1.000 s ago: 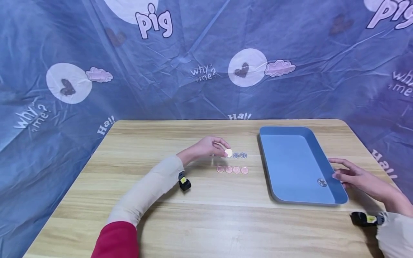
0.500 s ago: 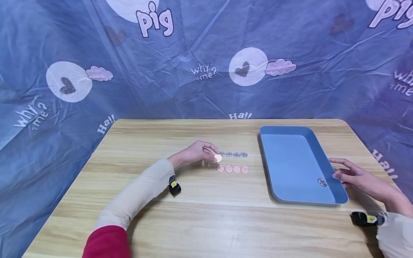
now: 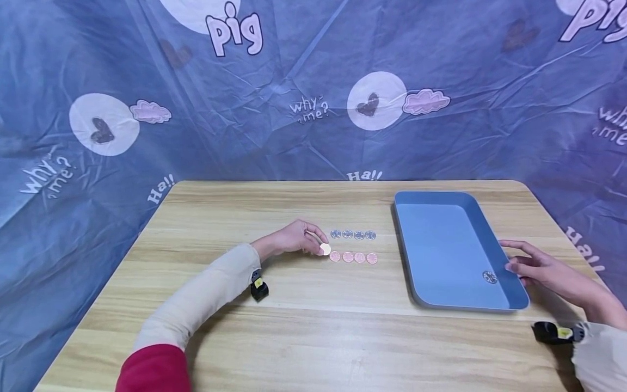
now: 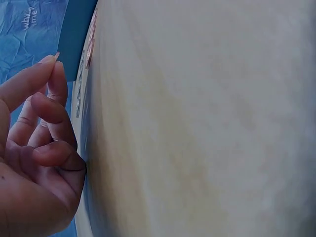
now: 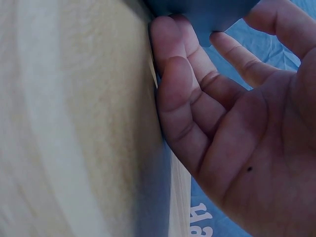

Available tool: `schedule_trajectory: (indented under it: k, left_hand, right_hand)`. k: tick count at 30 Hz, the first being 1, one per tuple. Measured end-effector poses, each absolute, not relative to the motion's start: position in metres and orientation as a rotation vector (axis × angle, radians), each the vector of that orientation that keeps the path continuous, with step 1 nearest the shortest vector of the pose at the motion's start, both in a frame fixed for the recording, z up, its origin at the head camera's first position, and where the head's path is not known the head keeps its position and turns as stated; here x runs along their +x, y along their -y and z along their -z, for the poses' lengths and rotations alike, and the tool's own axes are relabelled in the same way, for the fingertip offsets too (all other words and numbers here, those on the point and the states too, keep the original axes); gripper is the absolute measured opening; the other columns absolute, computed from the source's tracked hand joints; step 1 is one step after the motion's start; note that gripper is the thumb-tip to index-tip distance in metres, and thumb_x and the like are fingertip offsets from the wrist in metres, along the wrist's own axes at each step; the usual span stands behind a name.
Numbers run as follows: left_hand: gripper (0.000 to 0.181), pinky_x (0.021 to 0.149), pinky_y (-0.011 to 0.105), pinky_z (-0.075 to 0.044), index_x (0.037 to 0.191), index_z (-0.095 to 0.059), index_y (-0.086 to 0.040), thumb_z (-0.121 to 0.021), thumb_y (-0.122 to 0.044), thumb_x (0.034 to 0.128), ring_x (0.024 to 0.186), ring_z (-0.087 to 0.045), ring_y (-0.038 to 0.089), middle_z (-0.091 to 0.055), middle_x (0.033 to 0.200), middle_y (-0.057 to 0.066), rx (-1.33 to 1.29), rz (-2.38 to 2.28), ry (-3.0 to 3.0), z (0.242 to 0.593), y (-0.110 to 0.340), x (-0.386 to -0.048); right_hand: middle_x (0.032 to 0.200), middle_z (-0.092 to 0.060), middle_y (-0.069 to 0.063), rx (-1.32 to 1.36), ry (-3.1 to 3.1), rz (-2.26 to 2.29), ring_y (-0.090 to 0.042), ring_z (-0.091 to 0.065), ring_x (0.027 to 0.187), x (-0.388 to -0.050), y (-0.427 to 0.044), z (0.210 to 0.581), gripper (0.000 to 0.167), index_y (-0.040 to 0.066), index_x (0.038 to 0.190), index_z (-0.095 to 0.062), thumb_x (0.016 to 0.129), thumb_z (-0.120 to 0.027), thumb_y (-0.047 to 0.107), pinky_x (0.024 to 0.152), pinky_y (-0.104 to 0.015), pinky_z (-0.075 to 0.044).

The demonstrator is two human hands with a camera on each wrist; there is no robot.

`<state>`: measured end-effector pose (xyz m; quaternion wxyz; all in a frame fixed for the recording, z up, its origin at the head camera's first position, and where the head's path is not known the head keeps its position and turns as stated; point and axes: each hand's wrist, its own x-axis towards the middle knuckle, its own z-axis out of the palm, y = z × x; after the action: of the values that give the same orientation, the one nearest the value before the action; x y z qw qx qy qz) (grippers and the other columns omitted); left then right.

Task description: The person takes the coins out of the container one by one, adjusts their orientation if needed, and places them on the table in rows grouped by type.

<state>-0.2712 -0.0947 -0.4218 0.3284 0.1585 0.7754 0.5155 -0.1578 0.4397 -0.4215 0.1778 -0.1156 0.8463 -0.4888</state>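
In the head view my left hand [image 3: 299, 238] pinches a coin [image 3: 325, 249] between thumb and fingertips, just left of a row of copper-coloured coins [image 3: 348, 257]. Glare whitens its face; the left wrist view shows a thin coppery edge of this coin [image 4: 57, 55], with the other fingers curled loosely. Behind that row lies a row of silver coins [image 3: 347, 234]. At the right, my right hand [image 3: 543, 269] holds the right side of a blue tray [image 3: 443, 250], thumb at the rim. Fingertips touch the tray's outer wall [image 5: 202, 19] in the right wrist view.
A single silver coin [image 3: 490, 277] lies inside the tray near its front right corner. The wooden table [image 3: 294, 343] ends at the back against a blue printed cloth [image 3: 245, 136]. Black straps [image 3: 259, 288] sit at both wrists.
My left hand has moved left and then towards me with the pinched coin, from the silver row to the copper row's left end. The right hand and tray stay put.
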Motion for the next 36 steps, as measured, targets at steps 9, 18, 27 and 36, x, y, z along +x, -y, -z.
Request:
schedule_trajectory:
  k: [9, 18, 27, 36]
  left_hand:
    - [0.023, 0.056, 0.019, -0.041, 0.101, -0.067, -0.002, -0.073, -0.001, 0.079, 0.058, -0.054, 0.006, -0.073, 0.076, 0.001, 0.453, -1.31, -2.025, 0.4213, 0.0965, -0.2694]
    - [0.023, 0.055, 0.019, -0.042, 0.099, -0.068, -0.002, -0.075, -0.001, 0.0768, 0.059, -0.056, 0.005, -0.072, 0.074, 0.003, 0.497, -1.188, -2.116, 0.4233, 0.0933, -0.2695]
    - [0.019, 0.06, 0.02, -0.042, 0.095, -0.07, -0.007, -0.075, -0.004, 0.0769, 0.061, -0.054, 0.007, -0.063, 0.069, -0.004, 0.594, -1.042, -2.235, 0.4236, 0.0935, -0.2696]
    - [0.013, 0.062, 0.019, -0.041, 0.09, -0.07, -0.01, -0.075, -0.009, 0.0786, 0.063, -0.049, 0.006, -0.056, 0.067, -0.006, 0.68, -0.958, -2.268, 0.4228, 0.0945, -0.2706]
  right_hand:
    - [0.097, -0.06, 0.019, -0.319, -2.398, 1.379, 0.001, -0.056, 0.082, -0.1585, -0.4381, 0.4222, 0.056, 0.048, 0.135, -0.033, 0.102, -0.04, 0.003, 0.065, -0.021, -0.048]
    - [0.099, -0.061, 0.02, -0.339, -2.365, 1.416, 0.005, -0.058, 0.086, -0.1588, -0.439, 0.4218, 0.058, 0.05, 0.133, -0.034, 0.102, -0.038, 0.001, 0.067, -0.019, -0.05]
    - [0.1, -0.062, 0.02, -0.363, -2.348, 1.434, 0.004, -0.059, 0.086, -0.1595, -0.4397, 0.4222, 0.059, 0.05, 0.133, -0.035, 0.102, -0.037, 0.0, 0.067, -0.018, -0.049]
    - [0.102, -0.062, 0.02, -0.372, -2.319, 1.456, 0.005, -0.06, 0.09, -0.16, -0.4417, 0.4226, 0.057, 0.047, 0.136, -0.035, 0.102, -0.038, 0.001, 0.069, -0.019, -0.051]
